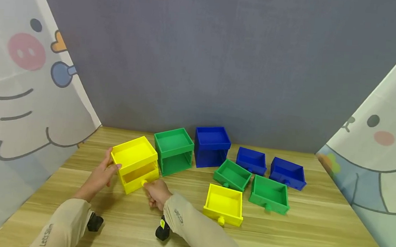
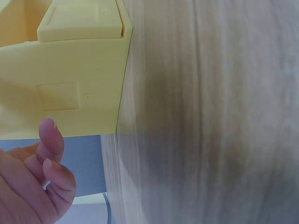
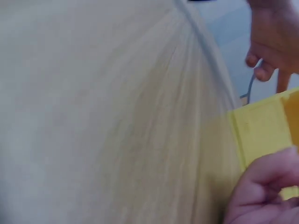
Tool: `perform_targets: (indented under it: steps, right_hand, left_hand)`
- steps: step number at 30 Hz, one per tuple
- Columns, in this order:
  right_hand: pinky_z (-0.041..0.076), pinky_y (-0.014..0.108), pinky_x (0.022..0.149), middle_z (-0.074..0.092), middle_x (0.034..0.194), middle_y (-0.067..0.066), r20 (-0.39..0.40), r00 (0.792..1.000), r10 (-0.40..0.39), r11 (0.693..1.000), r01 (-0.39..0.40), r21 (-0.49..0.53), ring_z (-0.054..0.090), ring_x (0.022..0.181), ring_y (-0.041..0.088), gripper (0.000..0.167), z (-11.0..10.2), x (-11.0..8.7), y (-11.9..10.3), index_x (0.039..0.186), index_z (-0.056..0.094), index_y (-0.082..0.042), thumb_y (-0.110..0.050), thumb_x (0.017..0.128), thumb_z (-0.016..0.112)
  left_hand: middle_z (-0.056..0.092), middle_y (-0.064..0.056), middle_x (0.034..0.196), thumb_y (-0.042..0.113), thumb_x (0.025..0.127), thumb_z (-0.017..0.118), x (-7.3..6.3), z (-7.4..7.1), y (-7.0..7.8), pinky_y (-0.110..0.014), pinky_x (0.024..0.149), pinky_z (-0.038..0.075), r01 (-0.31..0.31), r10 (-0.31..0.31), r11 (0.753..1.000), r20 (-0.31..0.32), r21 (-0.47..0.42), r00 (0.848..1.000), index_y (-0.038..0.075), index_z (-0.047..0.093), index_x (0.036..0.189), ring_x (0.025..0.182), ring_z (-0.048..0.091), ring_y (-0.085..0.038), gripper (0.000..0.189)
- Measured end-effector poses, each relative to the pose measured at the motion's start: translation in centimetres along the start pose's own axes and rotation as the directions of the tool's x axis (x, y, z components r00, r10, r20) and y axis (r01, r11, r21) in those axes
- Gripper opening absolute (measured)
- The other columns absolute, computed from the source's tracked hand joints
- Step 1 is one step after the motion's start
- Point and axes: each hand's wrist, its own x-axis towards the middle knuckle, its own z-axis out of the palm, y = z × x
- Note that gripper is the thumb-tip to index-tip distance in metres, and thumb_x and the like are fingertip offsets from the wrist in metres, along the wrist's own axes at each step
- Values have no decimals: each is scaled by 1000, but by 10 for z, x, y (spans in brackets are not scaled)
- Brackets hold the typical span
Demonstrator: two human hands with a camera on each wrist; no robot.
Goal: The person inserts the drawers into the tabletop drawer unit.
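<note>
A yellow two-level cabinet (image 1: 135, 154) stands at the left, turned slightly. My left hand (image 1: 103, 170) holds it at its left rear corner, with a fingertip against the side wall in the left wrist view. The upper slot shows an opening, while a yellow drawer (image 1: 136, 182) sits in the lower one, its face about level with the front. My right hand (image 1: 157, 193) pinches that drawer's round knob (image 1: 144, 182). In the right wrist view the curled fingers (image 3: 268, 179) hide most of the knob.
Right of the yellow cabinet stand a green cabinet (image 1: 174, 147) and a blue cabinet (image 1: 213, 142). Loose on the wooden table (image 1: 293, 241) lie a yellow drawer (image 1: 224, 202), two green drawers (image 1: 232, 174) and two blue drawers (image 1: 287, 172). A grey wall (image 1: 203, 61) rises behind.
</note>
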Motion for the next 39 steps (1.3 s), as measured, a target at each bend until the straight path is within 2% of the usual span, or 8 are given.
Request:
perform_targets:
  steps: [3, 6, 13, 20, 25, 28, 30, 39]
  right_hand:
    - [35, 13, 40, 44, 60, -4, 93, 995, 19, 1000, -20, 15, 35, 43, 3, 14, -12, -17, -1, 92, 58, -5, -16, 98, 52]
    - [41, 14, 44, 53, 76, 1, 170, 985, 18, 1000, -16, -15, 43, 52, 5, 22, -30, -43, 1, 113, 57, -1, -16, 99, 52]
    - [51, 19, 57, 58, 96, 8, 257, 966, 39, 999, -28, -47, 54, 71, 11, 26, -93, -99, 17, 116, 57, 3, -15, 98, 53]
    - [53, 23, 66, 61, 98, 4, 274, 958, 85, 996, -84, -15, 58, 78, 10, 36, -152, -127, 33, 125, 54, 6, -20, 100, 51]
    - [54, 22, 66, 67, 92, -2, 407, 905, 122, 978, -180, 108, 63, 72, 5, 36, -177, -136, 44, 128, 49, 2, -22, 103, 43]
    - [54, 20, 64, 68, 86, -5, 486, 866, 118, 942, -253, 222, 64, 65, 2, 30, -189, -140, 49, 126, 50, -4, -21, 104, 39]
    - [54, 18, 63, 68, 84, -5, 508, 855, 99, 917, -278, 288, 63, 63, 0, 27, -195, -141, 51, 124, 51, -8, -22, 105, 37]
    - [54, 18, 64, 68, 79, -6, 437, 896, 76, 879, -268, 395, 63, 63, -1, 35, -206, -144, 60, 126, 48, -3, -29, 106, 34]
  left_hand:
    - [17, -34, 150, 40, 101, 41, 0, 1, -1, -31, 58, 41, 0, 0, 1000, 3, 5, 1000, 23, -19, 151, 53, 41, -20, 80]
    - [17, -34, 150, 41, 101, 41, -1, 1, -1, -32, 58, 42, -7, 7, 1000, 5, 0, 1000, 24, -19, 151, 53, 42, -21, 80]
    - [17, -35, 150, 41, 101, 39, -2, -6, -2, -32, 59, 42, -32, 32, 999, -11, 10, 999, 25, -18, 152, 53, 42, -21, 78]
    - [15, -36, 150, 39, 103, 38, -5, -13, -5, -29, 56, 43, -68, 68, 998, 4, -12, 998, 26, -20, 150, 57, 41, -20, 76]
    - [17, -38, 148, 40, 103, 39, -5, -13, -8, -29, 56, 43, -67, 67, 998, 9, -13, 998, 27, -21, 150, 56, 40, -19, 77]
    - [18, -38, 147, 40, 103, 39, -4, -11, -8, -29, 56, 44, -65, 66, 998, 15, -4, 998, 26, -21, 150, 57, 41, -19, 77]
    - [18, -38, 147, 40, 103, 39, -3, -11, -8, -29, 56, 44, -64, 64, 998, 19, -3, 998, 26, -21, 150, 57, 42, -19, 77]
    - [28, -39, 140, 36, 103, 41, 3, -5, -7, -28, 54, 42, -92, 91, 995, 11, 34, 996, 15, -15, 153, 50, 43, -18, 78]
